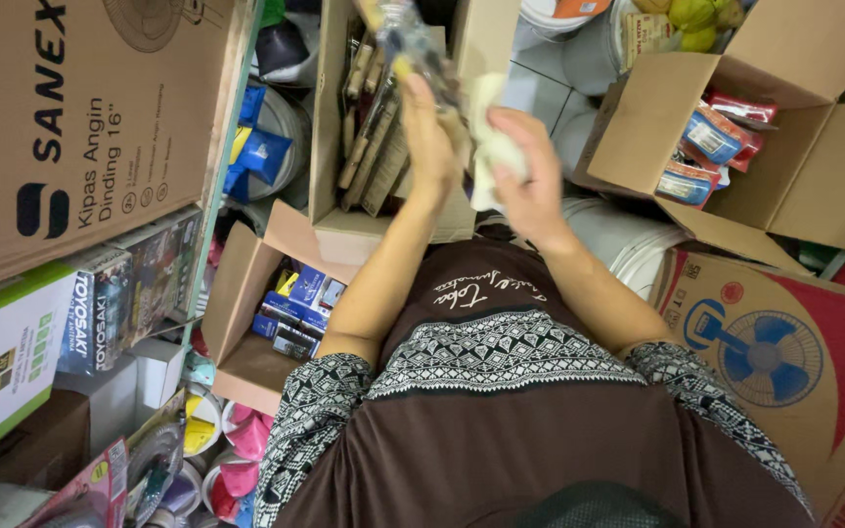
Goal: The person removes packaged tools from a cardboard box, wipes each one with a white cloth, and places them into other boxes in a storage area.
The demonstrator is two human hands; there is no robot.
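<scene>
plastic-wrapped item (411, 47), long and narrow with yellow showing through the clear film, upper centre of the frame, held upright in the left hand (429, 132); fingers closed around its lower end, the top blurred and cut by the frame edge. white cloth (489, 137), crumpled, just right of the wrapped item, gripped in the right hand (530, 176), whose fingers curl shut over it; cloth and wrapped item appear to touch, though blur makes this uncertain. both hands raised above an open tall cardboard box (334, 127), upper centre, packed with upright wooden-handled pieces (369, 147) in brown. below it, centre left, a second open carton (246, 293) holding small blue and yellow packets (295, 303). upper right, a third open carton (814, 147) with red and blue packets (711, 137) along its left side. lower right, a flat box printed with a blue fan (775, 352). upper left, a large brown fan carton (80, 127); beneath it a green and white box (2, 362). person's brown patterned shirt (520, 391) fills the lower centre.
</scene>
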